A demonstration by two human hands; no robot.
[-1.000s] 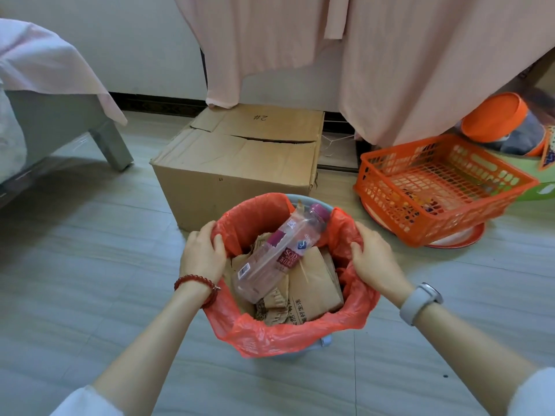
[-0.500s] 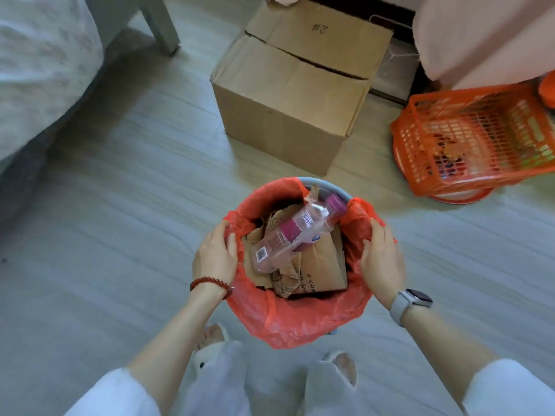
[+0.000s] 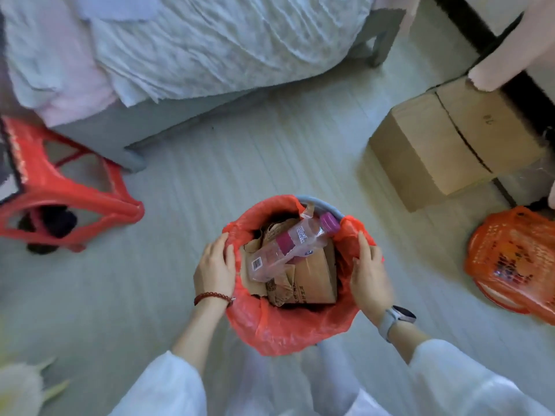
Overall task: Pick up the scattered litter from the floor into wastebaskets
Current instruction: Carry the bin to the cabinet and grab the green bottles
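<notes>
Red liner (image 3: 288,331) slack on wastebasket (image 3: 322,204); left hand (image 3: 214,267) at nine, right hand (image 3: 371,276) at three, both gripping rim. Bottle (image 3: 289,247) perched high, could roll out if tipped.

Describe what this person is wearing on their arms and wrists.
Both arms have loose white sleeves pushed up the forearm. The left wrist carries a dark red beaded bracelet. The right wrist carries a smartwatch with a pale grey band and dark face.

Cardboard box (image 3: 450,139) had a handwritten mark on top, unreadable. Bottle (image 3: 288,247) label and barcode sticker were blurred. Print on the binned cardboard (image 3: 312,283) was illegible.
</notes>
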